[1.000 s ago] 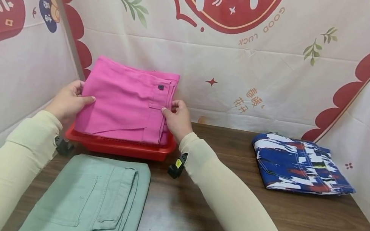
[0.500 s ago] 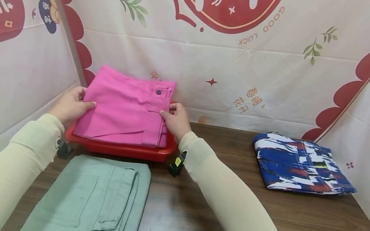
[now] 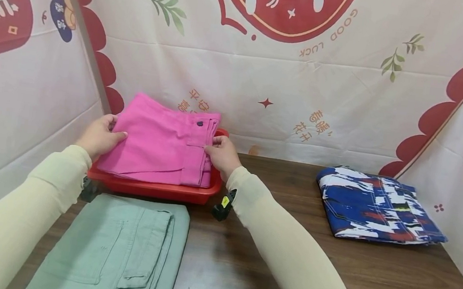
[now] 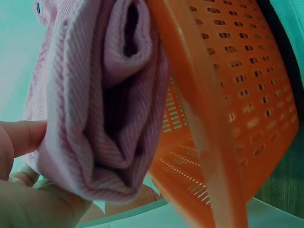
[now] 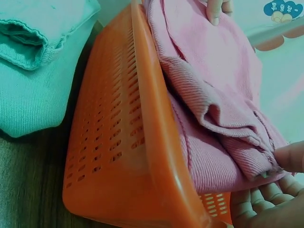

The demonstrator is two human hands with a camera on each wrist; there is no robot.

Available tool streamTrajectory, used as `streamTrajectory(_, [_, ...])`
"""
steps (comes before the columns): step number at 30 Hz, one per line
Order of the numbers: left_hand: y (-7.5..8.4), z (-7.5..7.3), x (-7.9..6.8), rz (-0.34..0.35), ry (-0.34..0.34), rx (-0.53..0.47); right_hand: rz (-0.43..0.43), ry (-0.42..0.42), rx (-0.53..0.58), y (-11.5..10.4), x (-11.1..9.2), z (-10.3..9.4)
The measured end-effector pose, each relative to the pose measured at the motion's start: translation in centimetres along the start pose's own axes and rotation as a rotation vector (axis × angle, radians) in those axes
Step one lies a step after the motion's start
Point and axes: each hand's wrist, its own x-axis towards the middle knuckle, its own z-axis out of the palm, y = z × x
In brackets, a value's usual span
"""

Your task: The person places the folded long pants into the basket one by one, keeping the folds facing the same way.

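Observation:
Folded pink trousers [image 3: 159, 141] with a dark button lie over the mouth of a red slotted plastic basket [image 3: 157, 190], their far side raised. My left hand [image 3: 101, 137] pinches their left side, thumb on top and fingers beneath. On the right side, by the waistband, my right hand [image 3: 223, 154] grips the edge in the same way. In the left wrist view, the rolled layers of the trousers [image 4: 109, 104] sit right at the basket rim [image 4: 199, 118]. The right wrist view has the trousers [image 5: 213, 95] partly inside the basket wall [image 5: 109, 118].
Folded light green trousers [image 3: 112, 250] lie on the brown wooden table [image 3: 235, 264] in front of the basket. Folded blue, white and red patterned trousers [image 3: 379, 206] lie at the right. A printed cloth backdrop [image 3: 264, 81] closes off the back and sides.
Both hands have lowered the pink trousers toward the basket, and the far edge has come down. The left hand has shifted slightly right. The green and patterned trousers stay put.

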Motion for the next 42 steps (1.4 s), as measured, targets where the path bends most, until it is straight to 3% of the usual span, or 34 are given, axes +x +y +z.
streamTrajectory(10, [-0.4,0.8,0.6,-0.043,-0.023,0.036,0.032,-0.03,-0.052,0.4,0.0,-0.1])
streamTrajectory(24, [-1.4,1.6,0.9,-0.018,-0.034,0.169,0.037,-0.09,-0.138,0.6,-0.2,0.4])
streamTrajectory(30, [-1.9,1.8,1.4,-0.038,-0.033,0.194,0.015,-0.108,-0.157,0.6,-0.2,0.4])
streamTrajectory(42, [-2.4,2.4,1.8,-0.094,-0.11,0.219,0.038,-0.156,-0.134,0.5,-0.5,0.2])
